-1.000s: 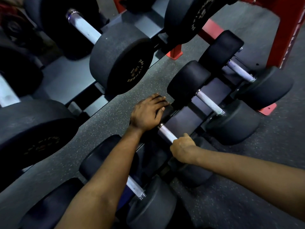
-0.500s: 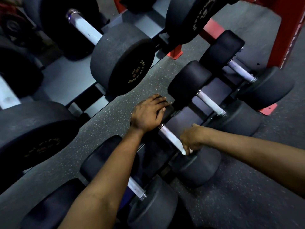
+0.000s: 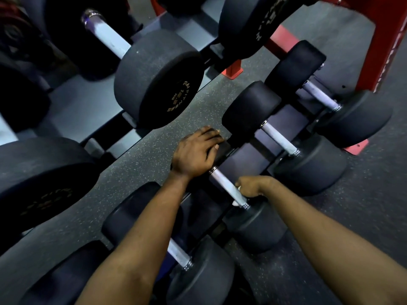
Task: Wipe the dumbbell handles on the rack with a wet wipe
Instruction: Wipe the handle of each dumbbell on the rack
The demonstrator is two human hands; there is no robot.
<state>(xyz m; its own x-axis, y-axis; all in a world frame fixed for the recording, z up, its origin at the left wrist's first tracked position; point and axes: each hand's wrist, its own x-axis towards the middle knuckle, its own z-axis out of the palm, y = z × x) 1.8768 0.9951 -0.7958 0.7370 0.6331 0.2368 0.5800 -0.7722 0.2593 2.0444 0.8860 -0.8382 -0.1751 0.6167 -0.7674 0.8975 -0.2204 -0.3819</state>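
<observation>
The right hand (image 3: 253, 187) fingers clasp the wet wipe (image 3: 236, 203) round the handle (image 3: 222, 180) at its near end; the shaft runs away from them toward the flat-lying left hand (image 3: 195, 151).

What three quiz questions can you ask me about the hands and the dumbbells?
1. True or false: the left hand rests on the far head of a dumbbell.
2. Where does the right hand grip the handle? A: right beside the left hand. B: at the end by the near head. C: nowhere, it hangs in the air.
3. Fill in: the white thing peeping out of the right hand is a wet ____.
Key: 1 true. 2 B. 3 wipe.
</observation>
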